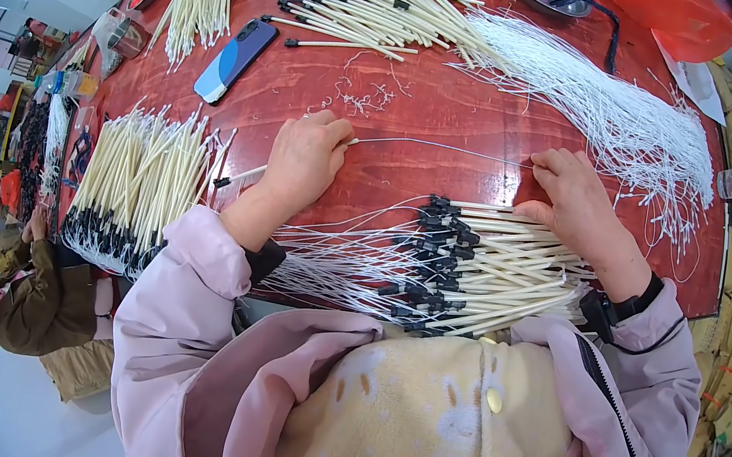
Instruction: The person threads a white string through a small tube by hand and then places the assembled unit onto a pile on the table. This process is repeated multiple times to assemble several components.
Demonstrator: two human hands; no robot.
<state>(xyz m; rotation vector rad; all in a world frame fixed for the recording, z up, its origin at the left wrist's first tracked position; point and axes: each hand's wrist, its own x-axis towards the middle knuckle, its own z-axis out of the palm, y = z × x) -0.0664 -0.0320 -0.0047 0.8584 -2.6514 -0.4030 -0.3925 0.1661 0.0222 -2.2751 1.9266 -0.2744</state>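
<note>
Stretching white cord (443, 145) above red table (468, 103). Left hand (304, 154) pinching pale stick (248, 175) at cord's left end; right hand (573, 197) gripping right end in curled fingers, thumb apart. Overpulling might slip it free; near loose cords (337, 267) could snag.

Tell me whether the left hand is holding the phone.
No, the left hand holds a pale stick, while the phone lies apart on the red table.
</note>
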